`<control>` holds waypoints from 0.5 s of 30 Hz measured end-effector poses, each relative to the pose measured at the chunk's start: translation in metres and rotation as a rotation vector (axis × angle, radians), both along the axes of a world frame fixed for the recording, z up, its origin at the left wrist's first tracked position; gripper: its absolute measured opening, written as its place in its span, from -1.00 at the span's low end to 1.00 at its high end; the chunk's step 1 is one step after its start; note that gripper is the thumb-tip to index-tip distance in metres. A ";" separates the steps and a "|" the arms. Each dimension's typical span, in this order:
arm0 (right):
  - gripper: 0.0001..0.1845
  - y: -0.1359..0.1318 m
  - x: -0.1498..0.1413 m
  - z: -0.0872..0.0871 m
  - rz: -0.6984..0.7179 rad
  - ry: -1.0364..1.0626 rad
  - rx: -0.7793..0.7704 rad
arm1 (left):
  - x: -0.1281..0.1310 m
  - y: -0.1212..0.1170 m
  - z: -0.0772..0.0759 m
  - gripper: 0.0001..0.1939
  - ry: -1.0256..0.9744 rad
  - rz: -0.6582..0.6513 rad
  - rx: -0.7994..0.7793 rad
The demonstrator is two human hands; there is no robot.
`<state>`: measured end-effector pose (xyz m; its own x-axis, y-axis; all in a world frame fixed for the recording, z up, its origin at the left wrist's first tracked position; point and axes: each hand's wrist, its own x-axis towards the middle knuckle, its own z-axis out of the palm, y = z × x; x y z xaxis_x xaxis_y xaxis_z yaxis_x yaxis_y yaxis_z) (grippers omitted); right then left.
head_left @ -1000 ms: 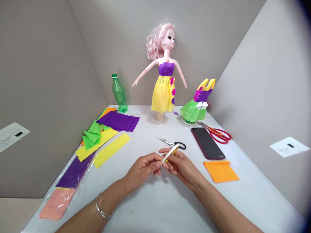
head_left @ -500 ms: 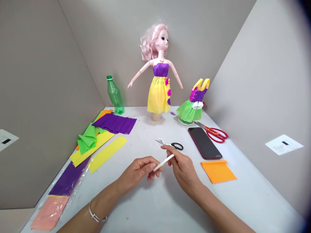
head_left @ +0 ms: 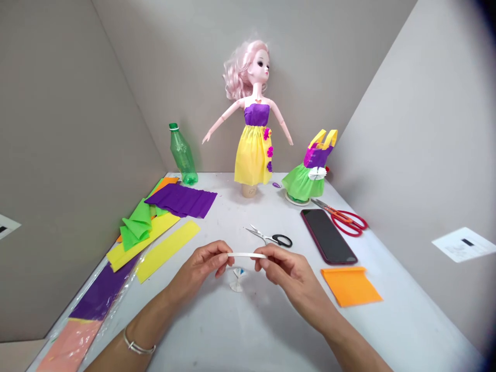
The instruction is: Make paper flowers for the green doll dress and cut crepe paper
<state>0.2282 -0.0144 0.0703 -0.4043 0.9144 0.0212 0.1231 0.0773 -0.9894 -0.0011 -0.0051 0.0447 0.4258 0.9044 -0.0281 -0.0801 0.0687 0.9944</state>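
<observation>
Seen edge-on, a thin roll of white tape (head_left: 247, 254) is held level between my two hands above the table. My left hand (head_left: 211, 261) pinches one side of it with thumb and fingers. On the opposite side, my right hand (head_left: 282, 266) grips it, some fingers curled out of sight. Just below the roll, a small white pleated paper bow (head_left: 237, 281) with a blue spot lies on the table. Small black-handled scissors (head_left: 282, 239) lie half open right behind my hands.
Behind stands a pink-haired doll (head_left: 253, 119), with a green bottle (head_left: 184, 157) to its left and a small green-skirted dress (head_left: 306, 173) to its right. A phone (head_left: 328, 236), red scissors (head_left: 349, 222) and orange paper (head_left: 351, 285) lie right; purple (head_left: 182, 200) and yellow crepe strips (head_left: 168, 251) left.
The tape roll has turned from slanted to level, edge toward me. Both hands have moved slightly, and the white paper bow under them has come into view.
</observation>
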 end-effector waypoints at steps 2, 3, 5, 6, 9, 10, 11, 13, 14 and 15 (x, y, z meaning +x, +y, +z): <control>-0.80 -0.002 -0.002 -0.001 0.017 0.000 -0.006 | -0.002 0.002 -0.002 -0.78 0.010 0.010 0.013; -0.80 -0.003 -0.002 -0.001 0.031 0.007 -0.019 | -0.003 0.003 -0.002 -0.78 -0.003 0.015 0.014; -0.79 -0.003 -0.004 -0.002 0.061 0.039 -0.064 | -0.005 0.005 -0.005 -0.78 -0.051 0.022 0.000; -0.79 -0.003 -0.005 -0.003 0.073 0.059 -0.093 | -0.006 0.006 -0.007 -0.77 -0.073 0.020 -0.013; -0.79 0.000 -0.008 -0.005 0.053 0.094 -0.171 | -0.007 0.009 -0.013 -0.73 -0.086 -0.001 -0.042; -0.78 0.002 -0.009 -0.006 0.035 0.093 -0.185 | -0.007 0.009 -0.015 -0.72 -0.071 -0.008 -0.039; -0.77 0.004 -0.010 -0.007 0.016 0.086 -0.193 | -0.007 0.009 -0.015 -0.71 -0.052 -0.013 -0.030; -0.77 0.007 -0.011 -0.010 -0.012 0.060 -0.195 | -0.006 0.009 -0.014 -0.70 0.001 -0.023 0.003; -0.77 0.008 -0.012 -0.011 -0.025 0.040 -0.188 | -0.005 0.008 -0.013 -0.70 0.035 -0.027 0.023; -0.79 0.008 -0.013 -0.012 -0.042 0.016 -0.172 | -0.004 0.008 -0.012 -0.70 0.073 -0.030 0.046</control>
<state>0.2150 -0.0066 0.0579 -0.3663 0.9212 -0.1309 0.1068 -0.0981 -0.9894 -0.0051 0.0031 0.0324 0.4508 0.8924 -0.0188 -0.0064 0.0243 0.9997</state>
